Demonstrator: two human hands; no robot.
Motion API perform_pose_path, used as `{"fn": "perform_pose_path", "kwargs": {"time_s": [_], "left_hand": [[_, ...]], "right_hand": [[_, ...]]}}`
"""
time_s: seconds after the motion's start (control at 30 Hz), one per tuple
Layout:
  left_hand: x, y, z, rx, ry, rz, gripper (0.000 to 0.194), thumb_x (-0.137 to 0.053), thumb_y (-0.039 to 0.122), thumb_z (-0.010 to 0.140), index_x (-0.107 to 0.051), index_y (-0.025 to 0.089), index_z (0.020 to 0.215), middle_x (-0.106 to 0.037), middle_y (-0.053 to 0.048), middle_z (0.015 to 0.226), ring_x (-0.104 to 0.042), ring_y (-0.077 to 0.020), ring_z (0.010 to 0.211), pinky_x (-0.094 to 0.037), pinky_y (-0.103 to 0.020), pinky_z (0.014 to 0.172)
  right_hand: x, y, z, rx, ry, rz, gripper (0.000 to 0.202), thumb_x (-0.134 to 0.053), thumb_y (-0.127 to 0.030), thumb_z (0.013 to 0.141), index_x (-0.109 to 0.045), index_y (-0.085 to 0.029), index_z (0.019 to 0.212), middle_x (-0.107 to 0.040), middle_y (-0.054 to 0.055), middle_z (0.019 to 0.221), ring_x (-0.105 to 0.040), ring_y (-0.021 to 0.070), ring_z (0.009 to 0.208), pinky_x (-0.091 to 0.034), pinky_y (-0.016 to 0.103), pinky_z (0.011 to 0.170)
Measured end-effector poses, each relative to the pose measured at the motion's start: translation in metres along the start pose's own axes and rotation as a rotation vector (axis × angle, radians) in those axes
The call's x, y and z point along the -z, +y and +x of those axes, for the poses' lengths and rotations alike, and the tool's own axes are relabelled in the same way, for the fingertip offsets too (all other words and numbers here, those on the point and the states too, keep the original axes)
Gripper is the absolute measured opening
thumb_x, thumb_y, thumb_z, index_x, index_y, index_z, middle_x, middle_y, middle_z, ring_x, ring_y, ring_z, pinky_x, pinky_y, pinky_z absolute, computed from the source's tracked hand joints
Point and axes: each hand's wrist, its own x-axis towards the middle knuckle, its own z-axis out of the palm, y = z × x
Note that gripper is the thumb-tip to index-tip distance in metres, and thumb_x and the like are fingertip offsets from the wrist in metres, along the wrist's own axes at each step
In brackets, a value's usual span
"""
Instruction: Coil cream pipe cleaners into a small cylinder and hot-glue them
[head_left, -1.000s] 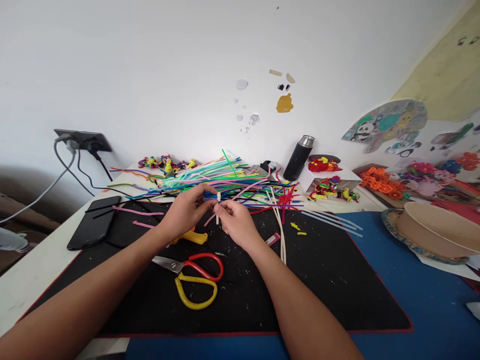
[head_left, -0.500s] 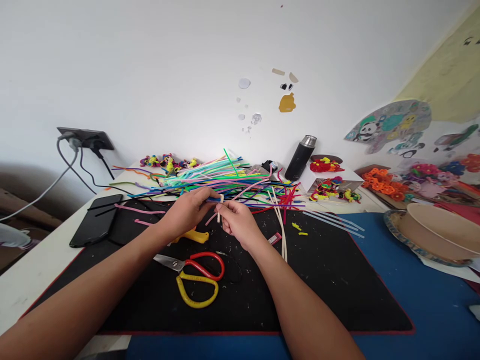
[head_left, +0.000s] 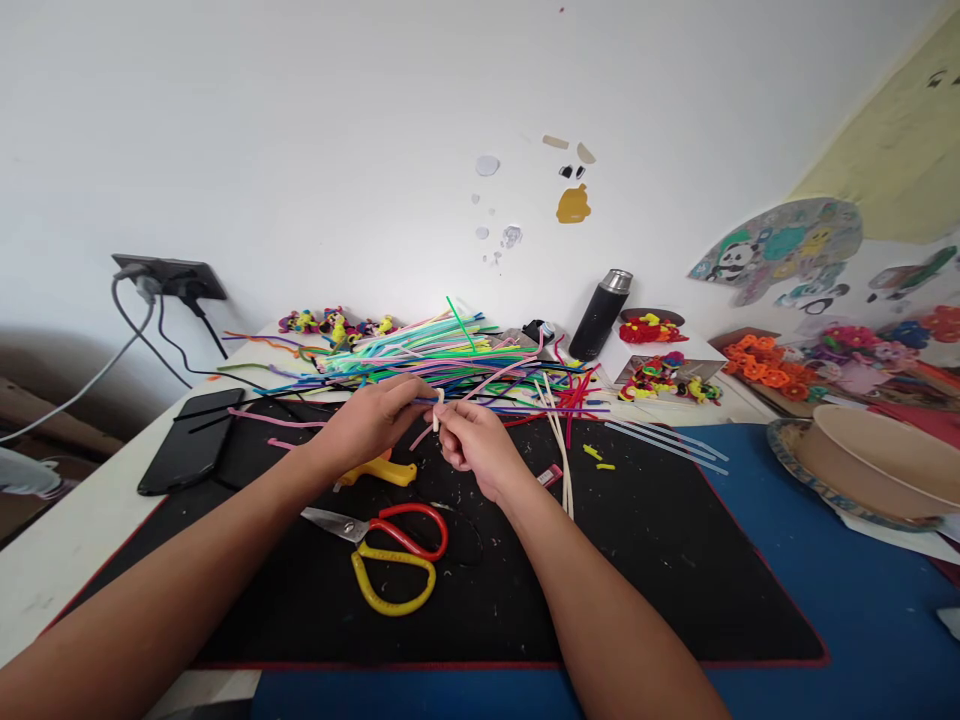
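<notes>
While both hands are held together above the black mat (head_left: 637,570), a short cream stem (head_left: 436,424) is kept between their fingertips, near the middle of the view. Its lower part is pinched between thumb and forefinger of the right hand (head_left: 478,445); its upper end appears to be gripped by the narrowed fingertips of the left hand (head_left: 382,412), though the contact is partly hidden. A second ago the stem was seen nearly straight and upright; now its top is curved over towards the left hand, so the piece seems to be being shaped by bending. Below the hands, scissors (head_left: 358,529) are left lying untouched. Behind, a pile of coloured stems (head_left: 420,350) is spread along the wall.
</notes>
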Motion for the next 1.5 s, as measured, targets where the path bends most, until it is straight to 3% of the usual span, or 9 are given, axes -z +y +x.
{"fn": "perform_pose_path", "kwargs": {"time_s": [0.43, 0.63, 0.9, 1.17, 1.37, 1.5], "left_hand": [[-0.001, -0.005, -0.001, -0.021, 0.023, 0.078, 0.02, -0.051, 0.025, 0.104, -0.067, 0.019, 0.113, -0.077, -0.011, 0.106, -0.075, -0.0238, 0.09, -0.058, -0.032, 0.075], [0.001, -0.002, 0.001, -0.004, -0.006, 0.066, 0.023, -0.05, 0.026, 0.102, -0.069, 0.019, 0.113, -0.078, -0.012, 0.108, -0.076, -0.026, 0.095, -0.058, -0.034, 0.078], [0.005, 0.004, 0.002, 0.134, -0.047, -0.038, 0.026, -0.053, 0.033, 0.099, -0.071, 0.02, 0.113, -0.08, -0.01, 0.105, -0.075, -0.025, 0.089, -0.058, -0.034, 0.079], [0.012, 0.007, 0.006, 0.247, -0.123, -0.22, 0.025, -0.061, 0.037, 0.097, -0.074, 0.021, 0.111, -0.077, -0.003, 0.091, -0.069, -0.0188, 0.075, -0.049, -0.026, 0.068], [0.016, 0.013, 0.01, 0.268, -0.244, -0.332, 0.023, -0.062, 0.038, 0.097, -0.073, 0.021, 0.107, -0.075, -0.001, 0.085, -0.066, -0.0168, 0.07, -0.048, -0.025, 0.065], [0.018, 0.015, 0.01, 0.353, -0.302, -0.502, 0.022, -0.063, 0.04, 0.096, -0.07, 0.021, 0.106, -0.07, 0.002, 0.075, -0.065, -0.0156, 0.064, -0.05, -0.025, 0.062]], "right_hand": [[0.0, 0.003, 0.002, 0.017, -0.013, -0.104, 0.041, -0.084, -0.051, 0.075, -0.064, -0.02, 0.091, -0.05, -0.009, 0.056, -0.036, 0.0074, 0.043, -0.02, 0.023, 0.043], [0.001, 0.009, 0.002, 0.208, 0.101, -0.458, 0.029, -0.072, -0.05, 0.089, -0.065, -0.022, 0.089, -0.06, -0.003, 0.066, -0.051, 0.0142, 0.056, -0.034, 0.026, 0.052], [0.004, 0.0, -0.005, 0.398, 0.248, -0.912, 0.023, -0.062, -0.043, 0.101, -0.068, -0.024, 0.091, -0.07, 0.002, 0.076, -0.059, 0.0197, 0.067, -0.032, 0.03, 0.062], [0.005, -0.008, -0.008, 0.432, 0.322, -0.961, 0.025, -0.06, -0.041, 0.1, -0.061, -0.024, 0.082, -0.059, -0.002, 0.065, -0.05, 0.0176, 0.059, -0.027, 0.03, 0.06], [0.009, -0.008, -0.005, 0.425, 0.292, -0.808, 0.022, -0.06, -0.04, 0.097, -0.061, -0.024, 0.082, -0.055, -0.004, 0.065, -0.049, 0.0165, 0.059, -0.03, 0.028, 0.059], [0.011, -0.007, -0.002, 0.426, 0.265, -0.725, 0.023, -0.061, -0.042, 0.097, -0.062, -0.024, 0.082, -0.059, -0.003, 0.069, -0.05, 0.0166, 0.061, -0.033, 0.028, 0.06]]}}
